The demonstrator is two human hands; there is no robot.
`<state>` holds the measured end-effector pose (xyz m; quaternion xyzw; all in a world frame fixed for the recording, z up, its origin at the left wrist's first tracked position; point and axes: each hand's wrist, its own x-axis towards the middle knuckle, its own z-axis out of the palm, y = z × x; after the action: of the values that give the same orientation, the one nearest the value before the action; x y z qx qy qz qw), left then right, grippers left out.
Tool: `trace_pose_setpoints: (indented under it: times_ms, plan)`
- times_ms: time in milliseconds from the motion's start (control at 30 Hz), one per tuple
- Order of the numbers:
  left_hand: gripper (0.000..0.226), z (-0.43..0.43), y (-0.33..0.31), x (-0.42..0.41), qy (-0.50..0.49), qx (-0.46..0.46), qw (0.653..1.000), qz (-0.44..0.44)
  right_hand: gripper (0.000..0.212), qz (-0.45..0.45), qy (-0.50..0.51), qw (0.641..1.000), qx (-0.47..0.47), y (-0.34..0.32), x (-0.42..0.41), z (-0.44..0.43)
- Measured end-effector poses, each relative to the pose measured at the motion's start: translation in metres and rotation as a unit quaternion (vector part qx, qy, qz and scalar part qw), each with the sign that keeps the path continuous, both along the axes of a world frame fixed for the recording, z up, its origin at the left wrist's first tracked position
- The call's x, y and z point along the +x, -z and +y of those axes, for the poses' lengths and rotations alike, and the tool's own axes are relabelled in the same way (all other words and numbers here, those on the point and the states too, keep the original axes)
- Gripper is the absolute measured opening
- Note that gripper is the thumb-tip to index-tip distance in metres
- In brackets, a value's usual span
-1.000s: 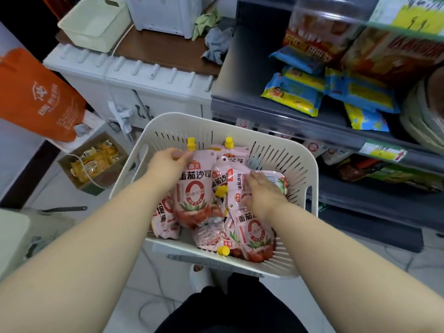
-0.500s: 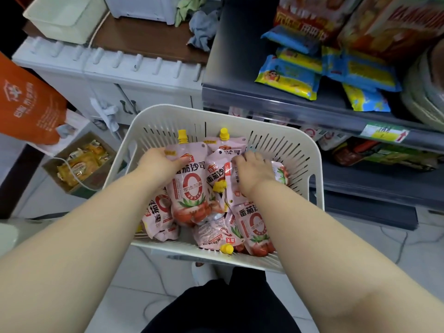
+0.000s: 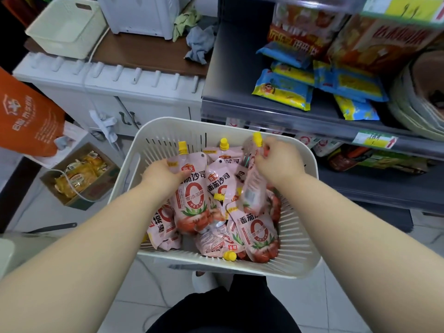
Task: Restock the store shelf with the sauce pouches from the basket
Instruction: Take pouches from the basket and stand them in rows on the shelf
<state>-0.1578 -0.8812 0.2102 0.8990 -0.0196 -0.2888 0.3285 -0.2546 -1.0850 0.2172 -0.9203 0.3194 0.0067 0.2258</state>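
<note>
over the basket (image 3: 168,127), far right, right hand (image 3: 278,159) pinches a pouch (image 3: 254,188) below its yellow cap (image 3: 257,138), body dangling above the pile (image 3: 259,234). left hand (image 3: 163,175) curls round a second pouch (image 3: 192,200) in the pile. that thin pinch may slip, or the pouch snag the rim.

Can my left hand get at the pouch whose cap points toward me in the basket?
Likely yes, once freed: the left hand grips an upright pouch, but the near pouch lies with its cap end exposed by the basket wall.
</note>
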Motion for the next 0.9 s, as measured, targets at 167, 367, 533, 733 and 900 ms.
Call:
trace_pose_setpoints:
  times_ms: [167,367,533,733,900]
  plan:
    - [0.038,-0.003,-0.003,-0.003,0.013,-0.003,1.0,-0.002,0.033,0.035,-0.065,0.977,0.201,0.012,-0.012,0.046]
    - [0.038,0.005,-0.002,-0.006,-0.027,-0.027,0.999,0.006,0.039,0.078,-0.05,0.983,0.16,0.054,-0.016,0.034]
    - [0.038,0.001,-0.007,-0.009,-0.029,-0.038,0.999,0.016,0.075,0.207,-0.132,0.968,0.045,0.067,-0.01,0.031]
    - [0.032,-0.01,-0.017,-0.014,0.035,-0.006,0.999,-0.01,0.062,0.209,-0.1,0.97,0.078,0.067,-0.006,0.02]
    - [0.022,-0.022,-0.02,-0.02,0.043,-0.038,0.998,-0.001,0.042,0.078,0.119,0.96,0.242,0.08,-0.026,0.011]
